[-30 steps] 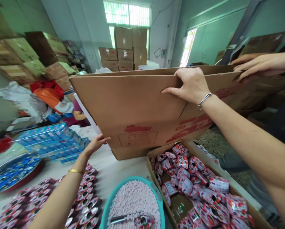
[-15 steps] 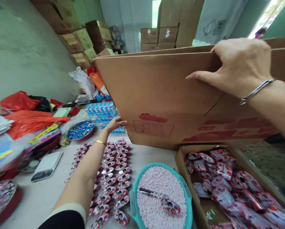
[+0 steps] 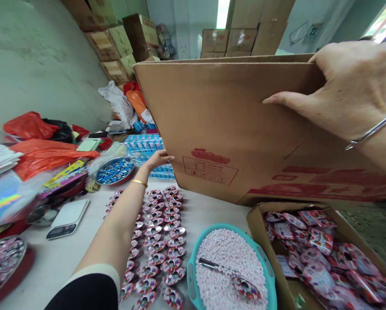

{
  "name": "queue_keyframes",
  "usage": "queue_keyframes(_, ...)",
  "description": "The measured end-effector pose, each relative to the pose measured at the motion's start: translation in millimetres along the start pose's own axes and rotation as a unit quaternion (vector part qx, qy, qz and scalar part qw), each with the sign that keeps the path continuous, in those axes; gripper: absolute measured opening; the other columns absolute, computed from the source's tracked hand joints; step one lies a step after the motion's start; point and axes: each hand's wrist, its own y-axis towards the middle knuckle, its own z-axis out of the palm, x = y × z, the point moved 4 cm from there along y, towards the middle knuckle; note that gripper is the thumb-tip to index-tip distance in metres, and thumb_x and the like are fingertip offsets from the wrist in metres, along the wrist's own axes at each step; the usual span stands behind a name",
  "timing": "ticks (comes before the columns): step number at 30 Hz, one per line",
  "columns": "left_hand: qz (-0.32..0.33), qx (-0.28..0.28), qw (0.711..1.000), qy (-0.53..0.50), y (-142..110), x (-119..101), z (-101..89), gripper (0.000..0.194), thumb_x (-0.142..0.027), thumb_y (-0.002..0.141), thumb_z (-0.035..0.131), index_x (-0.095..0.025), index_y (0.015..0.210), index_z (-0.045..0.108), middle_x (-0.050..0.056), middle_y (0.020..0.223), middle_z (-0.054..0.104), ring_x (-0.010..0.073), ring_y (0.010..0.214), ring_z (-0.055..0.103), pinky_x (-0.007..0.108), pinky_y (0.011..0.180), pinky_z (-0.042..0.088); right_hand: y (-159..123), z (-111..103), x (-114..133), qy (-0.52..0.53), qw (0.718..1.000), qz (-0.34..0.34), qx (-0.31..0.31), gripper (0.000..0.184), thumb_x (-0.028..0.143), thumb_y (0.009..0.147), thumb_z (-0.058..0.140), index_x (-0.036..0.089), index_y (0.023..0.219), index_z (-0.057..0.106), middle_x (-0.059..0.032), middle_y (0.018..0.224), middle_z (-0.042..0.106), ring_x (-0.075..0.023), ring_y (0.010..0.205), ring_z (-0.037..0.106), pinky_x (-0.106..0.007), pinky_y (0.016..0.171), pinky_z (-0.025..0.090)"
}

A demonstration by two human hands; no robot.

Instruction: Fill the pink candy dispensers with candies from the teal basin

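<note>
A large flattened cardboard box with red print stands on its edge across the far side of the table. My right hand grips its top edge, thumb on the near face and fingers hidden behind. My left hand is closed at its left edge, thumb against the cardboard and the other fingers mostly out of sight. Below lie rows of small red-and-white oval containers. Beside them a turquoise basin holds pale pink pellets, with a dark-handled scoop and one container on top.
An open carton of wrapped red-and-white packs stands at the right. To the left are a white scale, a bowl of blue pieces and a red bowl. Blue packs sit behind my left hand, and stacked cartons beyond.
The flattened box has turned slightly, its right part coming nearer. My right hand has moved right with it, still gripping the top edge. The whole view has shifted a little.
</note>
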Motion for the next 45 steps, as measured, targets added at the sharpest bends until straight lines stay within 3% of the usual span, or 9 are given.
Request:
queue_keyframes(9, 0.001, -0.018, 1.0, 0.004, -22, 24, -45.2, 0.054, -0.051, 0.054, 0.081, -0.014, 0.092, 0.069, 0.007, 0.092, 0.072, 0.0189, 0.08, 0.063, 0.032, 0.072, 0.053, 6, -3, 43, 0.021, 1.0, -0.023, 0.001, 0.085, 0.088, 0.07, 0.031, 0.018, 0.107, 0.059, -0.0244, 0.106, 0.064, -0.0446, 0.102, 0.058, -0.048, 0.078, 0.041)
queue_keyframes(16, -0.012, -0.026, 1.0, 0.001, -46, 29, -73.7, 0.055, -0.05, 0.057, 0.08, -0.016, 0.099, 0.068, 0.007, 0.097, 0.072, 0.0216, 0.091, 0.063, 0.034, 0.08, 0.052, 13, -6, 79, 0.045, 0.998, -0.05, -0.014, 0.078, 0.085, 0.071, 0.04, 0.018, 0.106, 0.058, -0.0213, 0.107, 0.065, -0.044, 0.103, 0.059, -0.051, 0.086, 0.043)
queue_keyframes(22, -0.002, -0.054, 0.998, 0.027, -66, 38, -113.2, 0.059, -0.052, 0.059, 0.078, -0.016, 0.105, 0.068, 0.009, 0.104, 0.072, 0.0224, 0.093, 0.062, 0.034, 0.081, 0.051, 31, -3, 118, 0.056, 0.996, -0.068, -0.02, 0.076, 0.084, 0.072, 0.042, 0.016, 0.103, 0.059, -0.0218, 0.103, 0.065, -0.0409, 0.098, 0.06, -0.05, 0.082, 0.043)
queue_keyframes(30, 0.025, -0.104, 0.992, 0.067, -82, 57, -167.2, 0.06, -0.058, 0.062, 0.074, -0.015, 0.104, 0.068, 0.01, 0.103, 0.072, 0.0233, 0.092, 0.062, 0.035, 0.08, 0.051, 49, 0, 172, 0.066, 0.993, -0.078, -0.057, 0.089, 0.089, 0.069, 0.037, 0.009, 0.101, 0.06, -0.0212, 0.1, 0.066, -0.0382, 0.098, 0.063, -0.052, 0.081, 0.048)
queue_keyframes(34, 0.042, -0.132, 0.988, 0.063, -81, 70, -187.5, 0.056, -0.055, 0.064, 0.075, -0.014, 0.103, 0.068, 0.009, 0.099, 0.072, 0.021, 0.087, 0.063, 0.033, 0.079, 0.051, 51, -1, 194, 0.081, 0.991, -0.085, -0.063, 0.105, 0.094, 0.065, 0.015, 0.008, 0.104, 0.061, -0.0222, 0.101, 0.065, -0.0411, 0.104, 0.061, -0.057, 0.085, 0.048)
queue_keyframes(40, 0.03, -0.141, 0.989, 0.03, -83, 91, -219.8, 0.06, -0.055, 0.06, 0.078, -0.015, 0.103, 0.067, 0.008, 0.097, 0.072, 0.0216, 0.086, 0.064, 0.035, 0.078, 0.052, 63, 2, 224, 0.077, 0.994, -0.072, -0.037, 0.124, 0.095, 0.054, -0.002, 0.003, 0.109, 0.062, -0.0255, 0.104, 0.064, -0.0435, 0.111, 0.058, -0.059, 0.09, 0.048)
queue_keyframes(45, 0.021, -0.162, 0.986, 0.039, -85, 101, -249.2, 0.061, -0.057, 0.056, 0.079, -0.015, 0.099, 0.068, 0.008, 0.093, 0.072, 0.0223, 0.086, 0.064, 0.034, 0.076, 0.053, 74, -1, 256, 0.076, 0.995, -0.063, -0.022, 0.13, 0.092, 0.043, -0.002, -0.001, 0.109, 0.062, -0.0276, 0.108, 0.063, -0.0458, 0.113, 0.057, -0.058, 0.094, 0.045)
